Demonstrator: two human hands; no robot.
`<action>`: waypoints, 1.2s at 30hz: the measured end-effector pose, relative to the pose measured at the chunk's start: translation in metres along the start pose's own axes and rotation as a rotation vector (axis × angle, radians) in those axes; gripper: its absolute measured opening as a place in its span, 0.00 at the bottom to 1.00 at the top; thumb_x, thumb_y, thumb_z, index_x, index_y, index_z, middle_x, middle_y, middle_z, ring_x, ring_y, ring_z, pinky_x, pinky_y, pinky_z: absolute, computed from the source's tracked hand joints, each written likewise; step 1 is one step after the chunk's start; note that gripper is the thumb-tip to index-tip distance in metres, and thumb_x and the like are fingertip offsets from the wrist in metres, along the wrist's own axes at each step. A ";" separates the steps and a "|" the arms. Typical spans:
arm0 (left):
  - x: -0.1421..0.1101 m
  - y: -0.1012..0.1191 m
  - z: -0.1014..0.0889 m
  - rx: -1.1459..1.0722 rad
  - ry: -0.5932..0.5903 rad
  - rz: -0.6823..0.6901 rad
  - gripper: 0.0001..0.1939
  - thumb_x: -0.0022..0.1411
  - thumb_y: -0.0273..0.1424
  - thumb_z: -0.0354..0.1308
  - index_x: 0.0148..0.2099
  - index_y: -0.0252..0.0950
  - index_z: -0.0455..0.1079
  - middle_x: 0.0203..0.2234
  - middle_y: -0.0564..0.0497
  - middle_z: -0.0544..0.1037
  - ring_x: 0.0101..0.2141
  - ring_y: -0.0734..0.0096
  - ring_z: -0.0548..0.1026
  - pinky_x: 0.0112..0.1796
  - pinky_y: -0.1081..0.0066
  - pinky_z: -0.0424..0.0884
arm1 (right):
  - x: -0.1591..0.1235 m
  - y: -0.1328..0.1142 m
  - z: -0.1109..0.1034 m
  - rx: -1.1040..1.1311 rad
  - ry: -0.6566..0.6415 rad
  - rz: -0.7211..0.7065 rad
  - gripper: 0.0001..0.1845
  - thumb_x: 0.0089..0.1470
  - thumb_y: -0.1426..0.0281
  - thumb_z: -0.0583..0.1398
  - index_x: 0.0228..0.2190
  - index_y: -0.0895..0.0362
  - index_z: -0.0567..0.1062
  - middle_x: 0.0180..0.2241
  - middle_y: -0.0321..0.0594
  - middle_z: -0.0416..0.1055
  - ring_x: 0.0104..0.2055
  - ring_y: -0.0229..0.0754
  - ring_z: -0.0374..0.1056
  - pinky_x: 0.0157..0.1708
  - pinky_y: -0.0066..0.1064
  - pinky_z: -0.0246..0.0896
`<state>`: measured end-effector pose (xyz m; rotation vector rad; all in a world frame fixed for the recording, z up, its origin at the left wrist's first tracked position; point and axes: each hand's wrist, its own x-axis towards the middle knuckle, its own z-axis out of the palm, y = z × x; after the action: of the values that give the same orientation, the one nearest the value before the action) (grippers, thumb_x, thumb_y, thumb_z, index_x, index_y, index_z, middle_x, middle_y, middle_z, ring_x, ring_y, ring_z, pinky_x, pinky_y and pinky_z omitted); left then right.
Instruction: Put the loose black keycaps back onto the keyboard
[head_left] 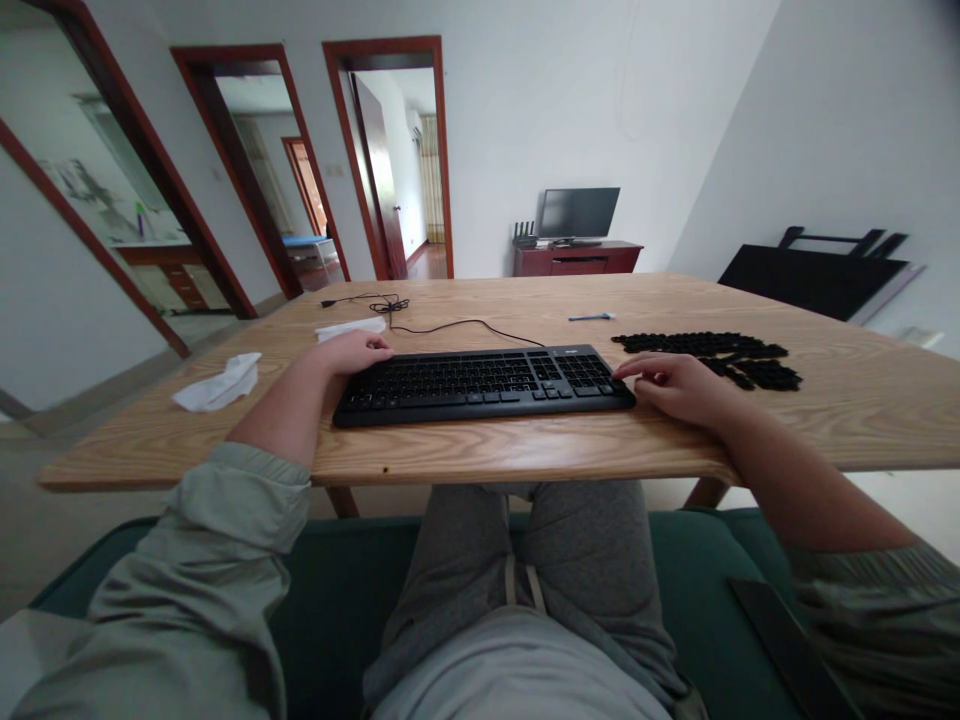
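A black wired keyboard (pixel 487 383) lies flat on the wooden table in front of me. My left hand (pixel 357 353) is closed at its far left corner, with the fingers curled and partly hidden. At the right end, by the number pad, my right hand (pixel 671 385) has its fingers bent and the fingertips on the keyboard's edge. Whether a small key sits under those fingertips, I cannot tell. Loose black keycaps (pixel 694 345) lie in rows just beyond my right hand. A thin blue brush-like tool (pixel 591 317) rests behind the keyboard.
White tissues (pixel 221 384) lie left of my left forearm, another (pixel 351 329) just behind the hand. The keyboard's black cable (pixel 465 322) runs back to a coil. The table's front edge (pixel 480 440) is close to my lap. A dark flat object (pixel 787 640) lies on the green seat.
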<state>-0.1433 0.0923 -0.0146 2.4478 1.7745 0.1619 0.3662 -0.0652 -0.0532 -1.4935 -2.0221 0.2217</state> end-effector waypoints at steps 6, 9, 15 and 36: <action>-0.001 0.001 -0.001 -0.007 -0.010 0.001 0.26 0.57 0.50 0.52 0.47 0.40 0.78 0.47 0.49 0.81 0.48 0.59 0.77 0.51 0.68 0.69 | -0.003 -0.007 -0.002 0.000 -0.019 0.023 0.14 0.53 0.59 0.61 0.36 0.51 0.82 0.42 0.41 0.79 0.38 0.47 0.73 0.35 0.37 0.67; -0.002 0.002 -0.001 -0.010 -0.013 0.008 0.26 0.58 0.50 0.51 0.48 0.40 0.78 0.47 0.48 0.81 0.47 0.59 0.77 0.50 0.68 0.69 | -0.004 -0.008 -0.002 -0.021 -0.024 0.035 0.13 0.52 0.59 0.62 0.36 0.51 0.82 0.41 0.41 0.79 0.32 0.43 0.70 0.30 0.36 0.64; -0.002 0.003 -0.002 0.010 -0.023 0.009 0.26 0.59 0.50 0.50 0.48 0.40 0.78 0.48 0.50 0.81 0.47 0.61 0.78 0.49 0.70 0.69 | -0.005 -0.010 -0.002 0.008 -0.032 0.025 0.14 0.50 0.58 0.62 0.35 0.51 0.82 0.44 0.41 0.79 0.29 0.41 0.69 0.30 0.36 0.65; -0.001 0.000 0.000 0.008 -0.028 0.019 0.27 0.59 0.50 0.51 0.49 0.38 0.77 0.48 0.48 0.81 0.46 0.60 0.77 0.49 0.69 0.69 | -0.016 -0.022 0.007 -0.409 -0.009 -0.097 0.24 0.51 0.64 0.59 0.50 0.50 0.80 0.42 0.41 0.81 0.42 0.53 0.76 0.45 0.45 0.69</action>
<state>-0.1438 0.0912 -0.0143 2.4608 1.7446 0.1223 0.3471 -0.0862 -0.0545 -1.6243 -2.2339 -0.2410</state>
